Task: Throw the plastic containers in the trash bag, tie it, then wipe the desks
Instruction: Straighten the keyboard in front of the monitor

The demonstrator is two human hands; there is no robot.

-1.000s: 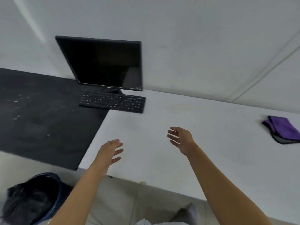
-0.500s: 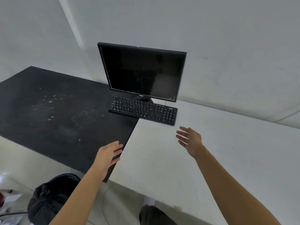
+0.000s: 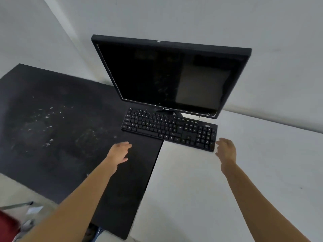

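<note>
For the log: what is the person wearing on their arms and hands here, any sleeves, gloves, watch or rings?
Nothing worn shows. The left hand and right hand are gloveless; the left forearm and right forearm are bare to the frame's edge: no sleeve, watch or bracelet. Blur keeps me from ruling out a ring.

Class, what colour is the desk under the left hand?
Black, with pale specks; the desk shows in the head view, under the left hand.

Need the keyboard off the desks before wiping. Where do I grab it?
Probably take the keyboard by its two short ends, one hand each, coming from the near edge. It is long, flat and thin, and the monitor stand crowds its far side.
</note>
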